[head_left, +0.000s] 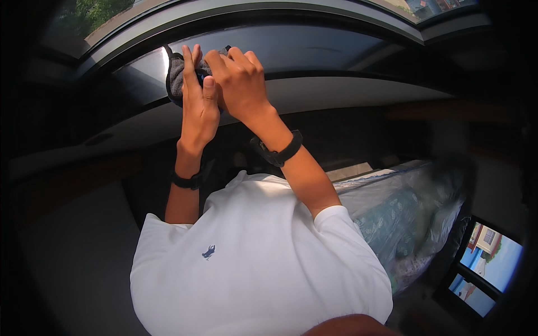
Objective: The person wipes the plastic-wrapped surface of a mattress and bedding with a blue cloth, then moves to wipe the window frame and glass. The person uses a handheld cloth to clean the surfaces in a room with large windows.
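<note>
A dark grey cloth (175,78) with black edging is bunched between my hands over the glossy dark sill (314,50). My left hand (199,109) has its fingers stretched out and its thumb raised, with the cloth behind and beside it. Close against it on the right, my right hand (241,84) has curled fingers closed on the cloth. Both hands hide much of the cloth, including the part under the right fingers. Each wrist wears a black band.
Beyond the sill runs a window frame (235,12), with greenery outside at the far left. A pale wall (347,88) drops below the sill. To my right lies a plastic-wrapped, mattress-like bundle (392,218). Another window (493,255) shows at the lower right.
</note>
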Available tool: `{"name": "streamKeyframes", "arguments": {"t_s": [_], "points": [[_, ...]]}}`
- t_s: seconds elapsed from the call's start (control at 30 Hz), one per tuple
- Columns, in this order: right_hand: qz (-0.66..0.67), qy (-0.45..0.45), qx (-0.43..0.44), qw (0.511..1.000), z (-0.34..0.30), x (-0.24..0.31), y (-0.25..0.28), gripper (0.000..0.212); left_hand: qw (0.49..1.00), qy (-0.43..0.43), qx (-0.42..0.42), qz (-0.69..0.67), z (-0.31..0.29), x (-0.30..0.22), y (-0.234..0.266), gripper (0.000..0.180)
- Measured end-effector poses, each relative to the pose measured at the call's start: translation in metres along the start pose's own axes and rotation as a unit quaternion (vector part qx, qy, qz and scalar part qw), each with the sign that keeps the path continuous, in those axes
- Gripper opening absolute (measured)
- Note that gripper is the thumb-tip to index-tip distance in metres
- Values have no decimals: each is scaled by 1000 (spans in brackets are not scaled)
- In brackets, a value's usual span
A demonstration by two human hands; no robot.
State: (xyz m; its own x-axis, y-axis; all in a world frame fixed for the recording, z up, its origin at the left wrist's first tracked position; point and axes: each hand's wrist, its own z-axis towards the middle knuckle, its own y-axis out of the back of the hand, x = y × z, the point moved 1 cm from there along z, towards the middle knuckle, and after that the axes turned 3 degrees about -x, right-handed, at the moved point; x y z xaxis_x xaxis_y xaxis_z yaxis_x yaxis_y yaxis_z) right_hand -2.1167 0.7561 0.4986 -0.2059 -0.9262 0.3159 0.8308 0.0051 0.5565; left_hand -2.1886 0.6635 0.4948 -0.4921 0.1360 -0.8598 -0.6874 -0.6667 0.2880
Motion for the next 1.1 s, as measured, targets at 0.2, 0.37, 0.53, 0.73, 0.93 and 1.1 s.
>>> {"name": "streamKeyframes", "arguments": {"t_s": [0.2,0.37,0.53,0.73,0.93,1.1], "points": [[61,-36,-3,997,3,-37,29,20,989,-85,-107,57,17,-11,-64,52],[32,-15,34,999,-8,-131,103,25,978,-97,-171,65,35,-37,-176,47],[92,44,-5,995,-40,-257,173,43,965,-119,-216,84,54,-73,-308,47],[30,35,-60,997,-72,-370,261,52,983,-71,-151,82,73,-114,-436,45],[-44,-240,79,967,-70,-379,319,29,997,-66,-23,18,78,-138,-474,46],[-31,-185,33,982,-69,-354,303,26,995,-77,20,-52,71,-124,-443,42]]}}
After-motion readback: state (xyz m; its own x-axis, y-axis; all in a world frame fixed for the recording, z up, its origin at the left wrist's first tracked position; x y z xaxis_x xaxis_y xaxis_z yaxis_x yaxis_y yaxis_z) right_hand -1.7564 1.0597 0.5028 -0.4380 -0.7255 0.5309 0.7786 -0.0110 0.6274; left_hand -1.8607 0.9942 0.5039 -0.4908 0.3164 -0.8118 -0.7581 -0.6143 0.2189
